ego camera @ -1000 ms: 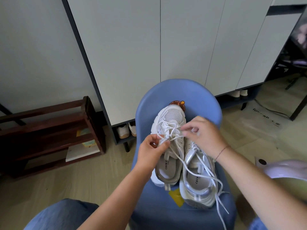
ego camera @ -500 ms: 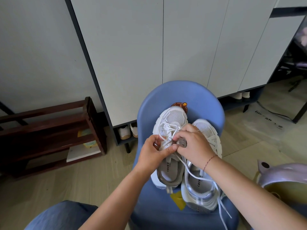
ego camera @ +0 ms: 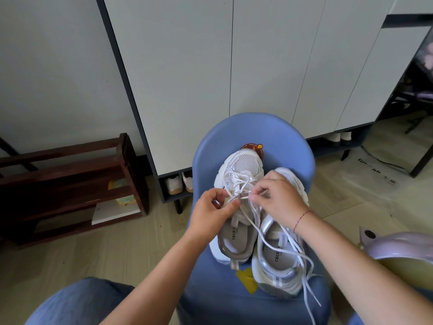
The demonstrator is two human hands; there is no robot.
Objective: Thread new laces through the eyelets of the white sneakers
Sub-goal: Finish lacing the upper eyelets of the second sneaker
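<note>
Sneakers (ego camera: 246, 164) rest on blue chair (ego camera: 289, 141) before cabinet (ego camera: 187, 78).

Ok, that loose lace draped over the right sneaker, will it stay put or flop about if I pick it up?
Probably floppy: the lace drapes in loose curves over the right sneaker and trails across the chair. Likely very light, so it should lift easily. Its trailing ends may swing or snag.

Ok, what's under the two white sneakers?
Blue chair seat, with a yellow patch poking out at the heels and a brown sticker at one toe. Anything else beneath the sneakers is hidden.
</note>
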